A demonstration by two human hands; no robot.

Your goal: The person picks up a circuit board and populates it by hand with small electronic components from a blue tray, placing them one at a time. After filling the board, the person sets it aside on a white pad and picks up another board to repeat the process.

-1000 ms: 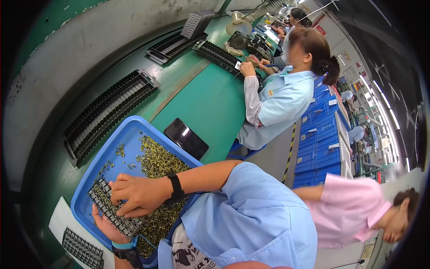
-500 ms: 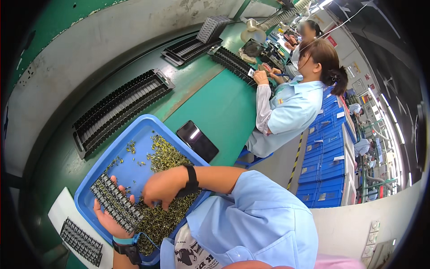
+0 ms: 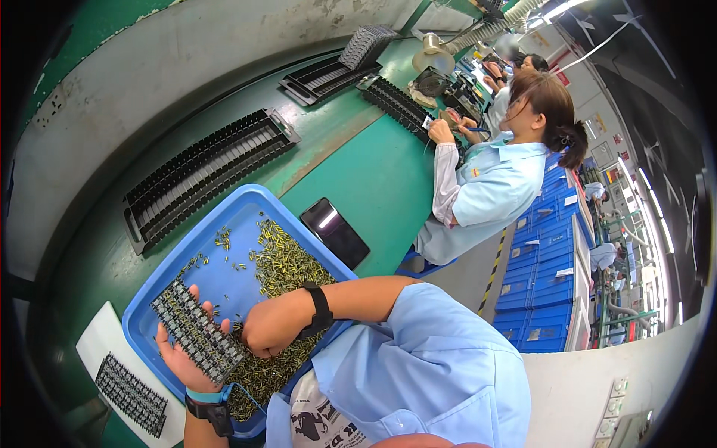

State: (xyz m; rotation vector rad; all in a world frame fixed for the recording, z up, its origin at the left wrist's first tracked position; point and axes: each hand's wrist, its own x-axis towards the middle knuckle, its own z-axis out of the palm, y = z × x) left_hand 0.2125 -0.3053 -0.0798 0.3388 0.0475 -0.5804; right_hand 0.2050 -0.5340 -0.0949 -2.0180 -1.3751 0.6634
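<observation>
My left hand (image 3: 183, 360) holds a panel of small circuit boards (image 3: 196, 331) tilted over a blue tray (image 3: 153, 295), its fingers showing along the panel's far edge. Loose in the tray are many small dark-and-yellow cylindrical components (image 3: 287, 261), heaped on the right and near sides. Just right of the panel, my right hand (image 3: 275, 325) is closed, knuckles up and fingertips pointing down at the heap. Whatever its fingers pinch is hidden. A second circuit board panel (image 3: 131, 394) lies on a white sheet (image 3: 93, 328) left of the tray.
A black phone (image 3: 334, 233) lies against the tray's right side on the green bench (image 3: 366, 168). Behind the tray stands a long black slotted rack (image 3: 209, 175), with another rack (image 3: 321, 81) farther off. A co-worker (image 3: 500, 179) sits to the right, hands at a black rack.
My right hand has dropped slightly toward the heap and its fingers have drawn together. The panel stays in my left hand, almost in place. The whole view has shifted a little.
</observation>
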